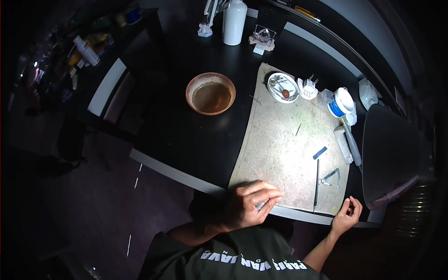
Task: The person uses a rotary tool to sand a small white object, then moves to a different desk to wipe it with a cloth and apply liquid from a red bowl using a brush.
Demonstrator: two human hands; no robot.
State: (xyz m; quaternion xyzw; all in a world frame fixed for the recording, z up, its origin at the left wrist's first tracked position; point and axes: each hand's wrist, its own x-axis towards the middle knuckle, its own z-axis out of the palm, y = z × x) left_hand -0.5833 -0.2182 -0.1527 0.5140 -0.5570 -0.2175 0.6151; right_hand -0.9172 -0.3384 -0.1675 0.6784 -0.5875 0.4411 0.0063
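Observation:
My left hand (259, 200) is over the mat's front left edge, thumb and fingertips pinched together; whatever they hold, if anything, is too small to make out. At the front right edge my right hand (349, 215) is loosely curled, with nothing visible in it. Between the hands on the pale mat (275, 154) lie a thin black rod (317, 186), a metal caliper-like tool (331, 178) and a small blue block (320, 153). A thin dark stick (298, 129) rests farther back.
A brown bowl (211, 94) stands left of the mat. A white dish (283, 87) of small parts, a blue-white tub (341, 102) and a grey handled tool (351, 140) line the back and right. A white bottle (234, 22) stands behind; a dark panel (389, 154) rises at right.

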